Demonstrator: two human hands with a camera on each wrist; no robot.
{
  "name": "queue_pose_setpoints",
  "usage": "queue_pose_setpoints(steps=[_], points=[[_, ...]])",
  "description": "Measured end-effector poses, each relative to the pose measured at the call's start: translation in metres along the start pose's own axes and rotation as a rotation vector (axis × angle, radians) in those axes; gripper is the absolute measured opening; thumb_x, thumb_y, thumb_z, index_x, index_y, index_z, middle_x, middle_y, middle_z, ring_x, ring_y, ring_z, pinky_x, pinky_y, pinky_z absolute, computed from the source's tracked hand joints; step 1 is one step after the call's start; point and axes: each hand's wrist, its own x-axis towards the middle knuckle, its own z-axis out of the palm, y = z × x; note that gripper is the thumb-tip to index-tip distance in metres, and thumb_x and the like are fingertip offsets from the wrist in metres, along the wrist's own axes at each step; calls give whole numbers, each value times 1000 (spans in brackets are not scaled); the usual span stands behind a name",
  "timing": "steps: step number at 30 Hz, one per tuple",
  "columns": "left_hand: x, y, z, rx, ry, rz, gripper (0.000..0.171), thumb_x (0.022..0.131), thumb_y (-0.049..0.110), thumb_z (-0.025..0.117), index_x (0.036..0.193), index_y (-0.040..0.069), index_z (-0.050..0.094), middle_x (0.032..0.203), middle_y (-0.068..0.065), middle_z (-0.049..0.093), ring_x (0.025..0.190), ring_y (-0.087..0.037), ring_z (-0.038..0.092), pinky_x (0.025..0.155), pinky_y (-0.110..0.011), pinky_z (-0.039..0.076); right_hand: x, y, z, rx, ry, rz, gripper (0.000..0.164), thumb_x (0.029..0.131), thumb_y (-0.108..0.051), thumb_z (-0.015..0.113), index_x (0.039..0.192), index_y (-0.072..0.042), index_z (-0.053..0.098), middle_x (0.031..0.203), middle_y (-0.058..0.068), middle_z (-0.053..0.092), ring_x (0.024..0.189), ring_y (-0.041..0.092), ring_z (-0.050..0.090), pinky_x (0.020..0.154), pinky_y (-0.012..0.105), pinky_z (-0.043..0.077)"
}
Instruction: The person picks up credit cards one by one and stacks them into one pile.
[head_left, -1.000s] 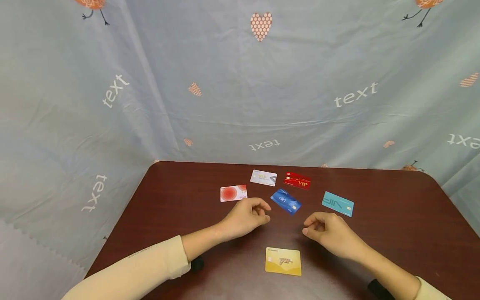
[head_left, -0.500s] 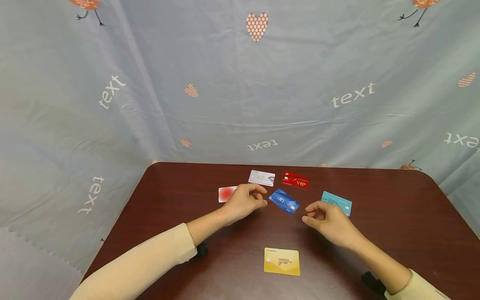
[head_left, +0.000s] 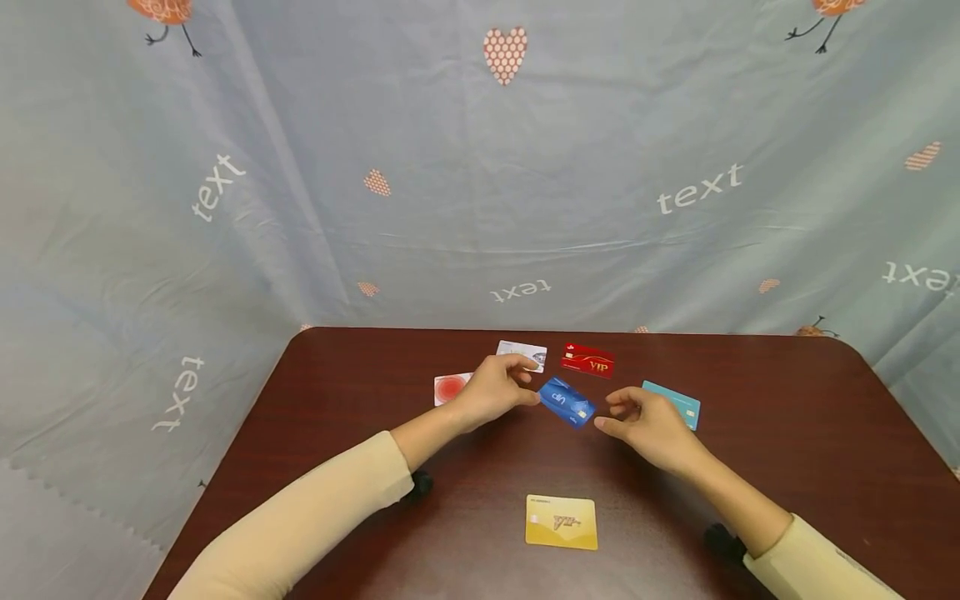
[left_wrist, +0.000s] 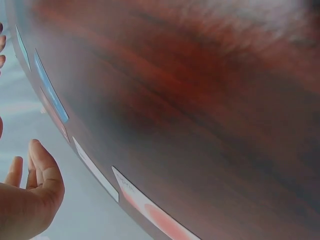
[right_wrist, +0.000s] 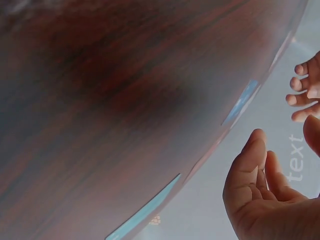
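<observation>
A blue VIP card point(head_left: 567, 402) lies at a slant on the table between the two hands. My left hand point(head_left: 497, 392), its fingers loosely bent, hovers at the card's left with the thumb close to its edge; it partly covers a white card point(head_left: 522, 353) and a white card with a red circle point(head_left: 451, 389). On the other side my right hand point(head_left: 654, 427) is held with thumb and fingers apart, near the blue card's lower right corner. Behind it a teal card point(head_left: 684, 405) is partly hidden. Neither hand holds anything. Both wrist views show the hands above the table.
A red VIP card point(head_left: 588, 361) lies farther back, behind the blue one. Closer to the person is a yellow card point(head_left: 561, 522). The dark brown table point(head_left: 360, 375) ends at a grey patterned curtain point(head_left: 420, 208) at the back.
Both hands have moved forward over the table, toward the blue card; the left now covers part of the white card and the right part of the teal card. The cards appear to stay put.
</observation>
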Motion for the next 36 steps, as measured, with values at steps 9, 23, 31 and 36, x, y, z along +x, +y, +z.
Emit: queue_pose_setpoints(steps=[9,23,31,36], points=[[22,-9,4,76,-42,-2,59,80,-5,84,135,-4,64,111,-20,63,69,-13,51,61,-23,44,12,3,7,-29,-6,30,51,90,-24,83,127,5,65,114,16,70,101,29,68,80,42,58],[43,-8,10,233,-156,-24,61,79,-2,88,135,-2,64,100,-11,59,90,-19,51,74,-25,44,26,8,15,-24,-57,71,58,86,-24,87,127,9,63,112,18,70,100,30,66,84,45,59],[53,-8,12,245,-197,-86,60,78,-3,89,133,-3,64,86,-6,53,78,-16,47,67,-24,41,26,8,16,-66,-77,71,60,83,-25,90,124,10,63,110,18,68,94,28,65,80,42,58],[59,-10,16,291,-215,-93,63,76,-6,89,133,-2,63,72,-1,49,64,-12,43,58,-24,36,26,9,19,-141,-79,48,63,80,-29,92,122,8,64,106,14,68,90,25,62,79,42,56]])
